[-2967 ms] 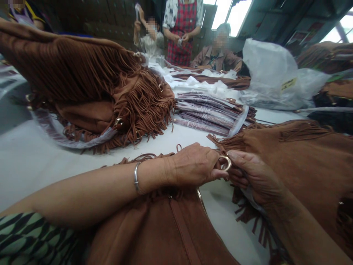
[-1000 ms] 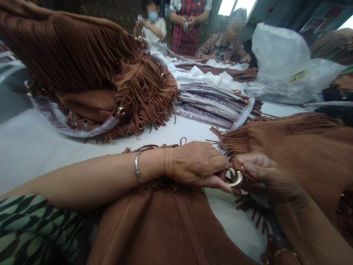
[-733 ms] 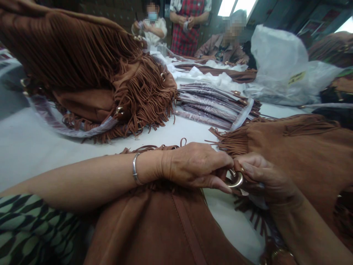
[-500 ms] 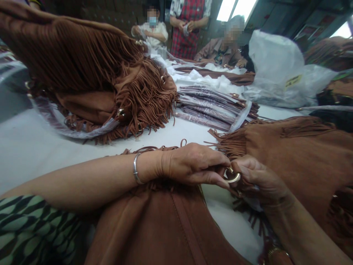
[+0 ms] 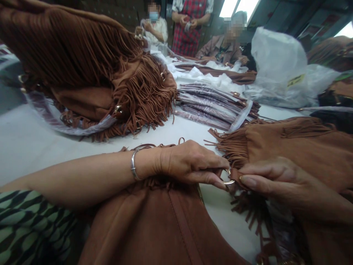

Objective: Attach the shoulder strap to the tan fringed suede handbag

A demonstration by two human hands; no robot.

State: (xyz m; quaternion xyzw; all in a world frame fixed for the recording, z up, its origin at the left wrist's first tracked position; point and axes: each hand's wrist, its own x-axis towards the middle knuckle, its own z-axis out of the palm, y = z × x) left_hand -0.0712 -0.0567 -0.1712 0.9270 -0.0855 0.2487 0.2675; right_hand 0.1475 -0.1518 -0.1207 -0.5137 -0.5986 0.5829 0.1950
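A brown suede bag [image 5: 154, 224] lies on the white table in front of me, its zipper edge showing on the right. My left hand [image 5: 193, 162], with a silver bangle at the wrist, reaches over the bag and pinches a gold metal ring [image 5: 228, 182] between thumb and fingers. Through that ring runs the looped end of a brown leather strap [image 5: 236, 177]. My right hand [image 5: 267, 176] is closed on the strap end, thumb on top near a small gold stud. Dark fringe and a plastic-wrapped part of the strap hang below the right hand.
Fringed brown bags are piled at the left [image 5: 91, 66]; another fringed bag [image 5: 298, 151] lies at right. Plastic-wrapped straps [image 5: 209, 105] are stacked mid-table. Behind stands a clear plastic bag [image 5: 278, 70]. Several people work across the table [image 5: 132, 147].
My right hand has turned and shifted its grip, so the thumb now lies along the strap end. The ring moved slightly left, and more of the strap loop shows.
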